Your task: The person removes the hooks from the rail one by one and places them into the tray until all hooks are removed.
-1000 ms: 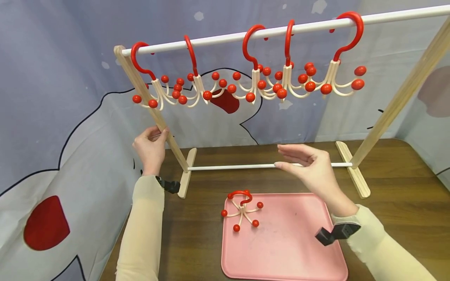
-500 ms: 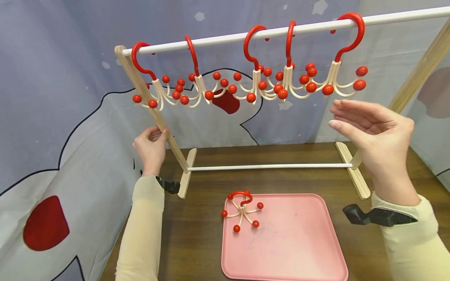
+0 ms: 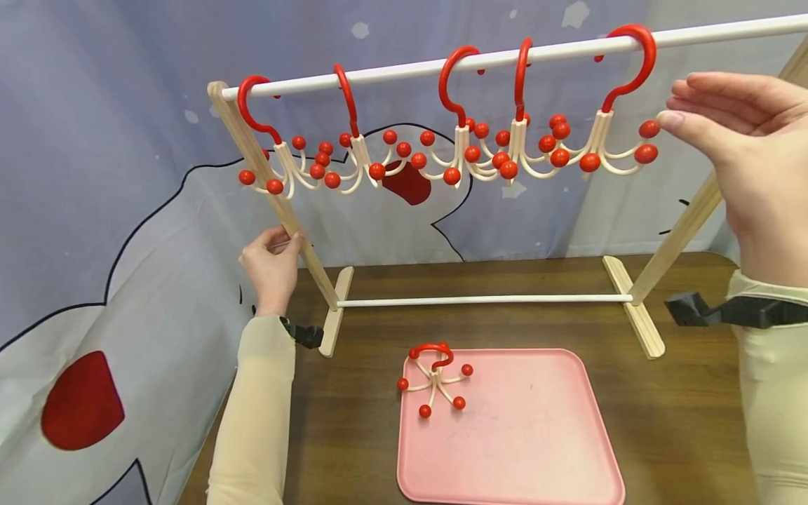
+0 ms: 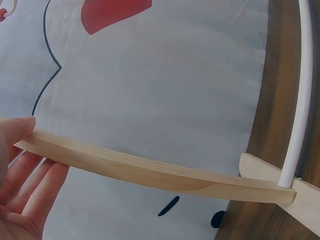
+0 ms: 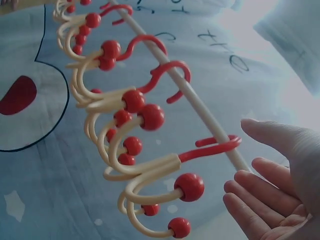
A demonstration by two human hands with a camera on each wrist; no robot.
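Note:
My left hand grips the left wooden post of a hanging rack, thumb on one side and fingers on the other. Several octopus-shaped hangers with red hooks, cream arms and red ball tips hang from the rack's white top rail. At the right, my right hand is raised beside the rightmost hanger, holding nothing. In the right wrist view its fingers extend near the rail, close to that hanger's red hook.
Another such hanger sits on the back left corner of a pink tray on the brown wooden table. A white lower bar joins the rack's feet. Behind the rack hangs a patterned curtain.
My right hand has moved right and up, from over the lower bar to beside the rightmost hanger. The left hand stays on the post.

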